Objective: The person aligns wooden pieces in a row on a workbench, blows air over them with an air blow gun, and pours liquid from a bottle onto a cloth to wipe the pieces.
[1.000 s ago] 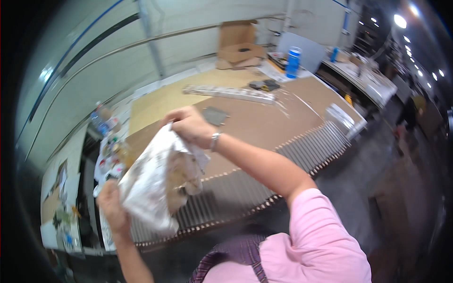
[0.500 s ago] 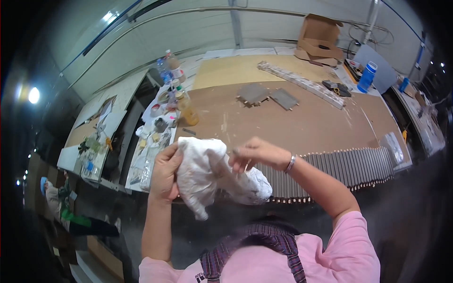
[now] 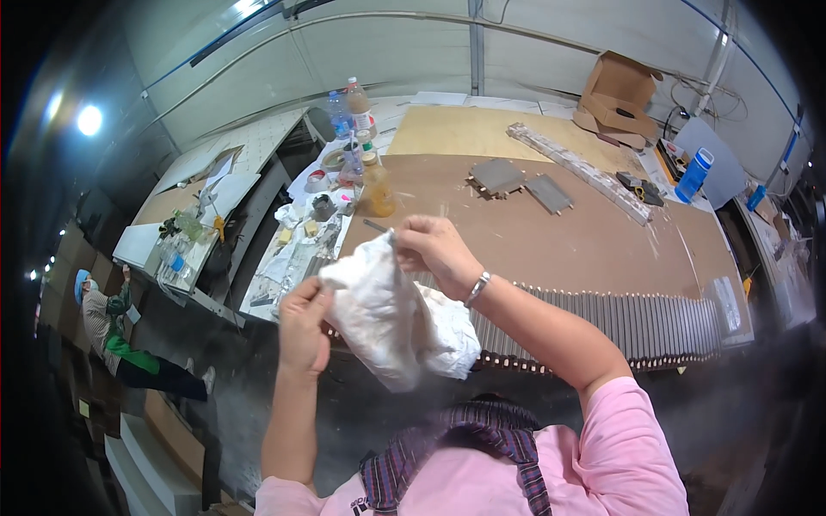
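A crumpled white cloth [image 3: 374,314] hangs stretched between my two hands, above the near edge of the workbench. My left hand [image 3: 305,320] is closed on its left corner, thumb over the fabric. My right hand [image 3: 436,251], with a bracelet at the wrist, pinches its upper edge. The lower folds of the cloth droop in front of the bench edge. To the right of the cloth lies a long row of narrow grey strips [image 3: 594,331] with light-coloured ends, side by side along the near edge.
Two grey flat pieces [image 3: 497,177] lie on the brown board [image 3: 516,236], near a long paint-smeared bar [image 3: 581,172]. Several bottles [image 3: 377,185] stand at the left. A cardboard box [image 3: 615,99] and a blue bottle [image 3: 693,175] are at the far right. Another person [image 3: 120,335] stands at far left.
My right hand has moved left and up and now grips the cloth's upper edge. The cloth is pulled more open between my hands. The view has shifted slightly.
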A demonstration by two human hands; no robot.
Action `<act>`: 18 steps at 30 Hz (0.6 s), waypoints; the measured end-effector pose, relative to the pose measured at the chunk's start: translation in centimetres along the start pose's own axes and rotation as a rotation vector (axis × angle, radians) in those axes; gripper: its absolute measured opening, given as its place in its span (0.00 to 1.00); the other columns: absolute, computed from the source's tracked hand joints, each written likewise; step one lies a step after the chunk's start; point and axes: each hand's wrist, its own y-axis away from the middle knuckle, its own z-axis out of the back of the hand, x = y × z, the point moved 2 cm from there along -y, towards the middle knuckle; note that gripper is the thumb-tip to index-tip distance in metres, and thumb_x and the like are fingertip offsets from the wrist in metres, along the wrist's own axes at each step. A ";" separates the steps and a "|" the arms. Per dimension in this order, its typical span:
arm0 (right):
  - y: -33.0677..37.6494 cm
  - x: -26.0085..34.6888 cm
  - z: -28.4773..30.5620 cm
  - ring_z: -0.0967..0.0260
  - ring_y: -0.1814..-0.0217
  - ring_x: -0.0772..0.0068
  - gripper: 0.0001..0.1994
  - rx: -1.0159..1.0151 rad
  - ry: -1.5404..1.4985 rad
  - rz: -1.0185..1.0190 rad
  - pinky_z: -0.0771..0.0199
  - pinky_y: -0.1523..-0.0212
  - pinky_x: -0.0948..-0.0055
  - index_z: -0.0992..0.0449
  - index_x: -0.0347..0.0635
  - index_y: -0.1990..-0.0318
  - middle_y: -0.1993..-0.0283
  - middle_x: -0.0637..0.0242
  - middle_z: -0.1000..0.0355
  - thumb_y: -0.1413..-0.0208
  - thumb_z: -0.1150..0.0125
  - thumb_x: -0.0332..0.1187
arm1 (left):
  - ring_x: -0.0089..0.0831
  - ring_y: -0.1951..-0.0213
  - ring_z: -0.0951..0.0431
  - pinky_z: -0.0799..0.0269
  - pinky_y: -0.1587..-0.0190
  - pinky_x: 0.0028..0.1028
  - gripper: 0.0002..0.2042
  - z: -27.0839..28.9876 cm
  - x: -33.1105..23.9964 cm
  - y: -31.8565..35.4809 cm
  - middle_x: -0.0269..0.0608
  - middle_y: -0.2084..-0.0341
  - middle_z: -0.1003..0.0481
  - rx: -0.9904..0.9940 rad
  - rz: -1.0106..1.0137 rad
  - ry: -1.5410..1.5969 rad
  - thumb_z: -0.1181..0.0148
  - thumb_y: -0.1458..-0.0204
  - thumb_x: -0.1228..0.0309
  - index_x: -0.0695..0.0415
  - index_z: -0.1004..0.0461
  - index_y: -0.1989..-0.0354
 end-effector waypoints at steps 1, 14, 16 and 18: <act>-0.7 0.8 -0.8 0.30 0.69 0.83 0.05 0.038 0.066 0.065 0.28 0.67 0.80 0.26 0.39 0.69 0.73 0.73 0.30 0.44 0.42 0.30 | 0.19 0.69 0.24 0.29 0.63 0.19 0.04 0.1 -1.2 -0.1 0.37 0.69 0.22 -0.151 -0.072 -0.001 0.44 0.45 0.80 0.65 0.24 0.65; -6.1 7.8 -20.8 0.36 0.84 0.78 0.04 0.417 0.247 0.448 0.36 0.85 0.77 0.29 0.31 0.70 0.81 0.66 0.32 0.48 0.45 0.24 | 0.23 0.57 0.29 0.35 0.48 0.24 0.09 9.1 -13.3 5.5 0.37 0.59 0.29 -0.383 -0.618 -0.660 0.45 0.45 0.80 0.67 0.29 0.56; -6.4 6.3 -21.3 0.36 0.84 0.78 0.04 0.402 0.269 0.486 0.35 0.85 0.76 0.30 0.33 0.65 0.79 0.64 0.31 0.49 0.44 0.22 | 0.21 0.58 0.31 0.37 0.51 0.20 0.06 10.6 -12.9 6.1 0.35 0.59 0.31 -0.402 -0.525 -0.624 0.46 0.47 0.82 0.67 0.26 0.63; -6.7 5.0 -21.5 0.37 0.84 0.79 0.05 0.434 0.192 0.368 0.36 0.84 0.76 0.31 0.34 0.64 0.79 0.63 0.31 0.49 0.44 0.21 | 0.22 0.56 0.30 0.36 0.48 0.24 0.16 10.2 -11.8 6.2 0.36 0.55 0.31 -0.353 -0.520 -0.497 0.39 0.50 0.75 0.66 0.29 0.53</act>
